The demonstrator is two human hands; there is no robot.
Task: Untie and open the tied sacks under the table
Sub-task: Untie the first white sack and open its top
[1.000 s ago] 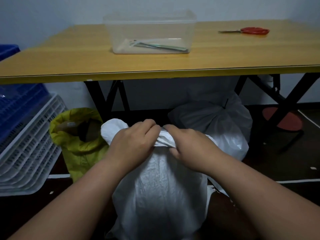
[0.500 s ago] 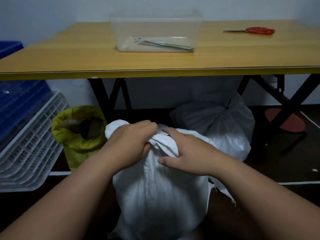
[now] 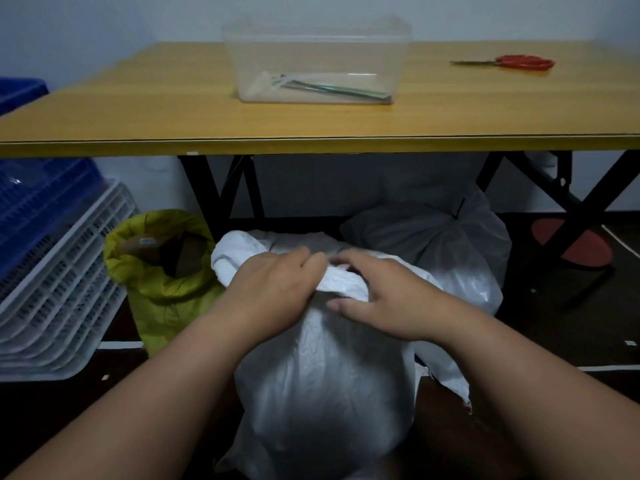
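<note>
1. Working at the gathered neck of the white sack [image 3: 322, 382], which stands on the dark floor [image 3: 554, 334] just in front of the table [image 3: 173, 109], between both forearms.
2. Left hand [image 3: 273, 292]: curled over the bunched fabric at the sack's top, knuckles up, clenched on the cloth at the neck.
3. Right hand [image 3: 388, 299]: lying across the twisted roll of fabric, thumb under it and fingers over, pinching the same bunch from the other side; fingertips partly hidden, so depth of hold hard to judge.
4. Step in hand, by judgement: loosening or spreading the mouth of this sack. No cord or knot visible at the neck; cannot tell whether a tie remains under the hands.
5. Behind it, under the table: a second white sack [image 3: 436, 244] with a dark tie [image 3: 459, 209] standing up from its gathered top, apparently not yet undone.
6. To the left: a yellow-green sack [image 3: 162, 271] with its mouth already rolled open, dark contents showing inside.
7. Next move, by judgement: pulling the two hands apart to widen the mouth, holding the fabric firmly enough not to slip yet keeping the sack upright.
8. After that, likely reaching to the rear sack; red-handled scissors [image 3: 512, 62] lying on the tabletop, well apart from the hands, near a clear plastic box [image 3: 315, 64].
</note>
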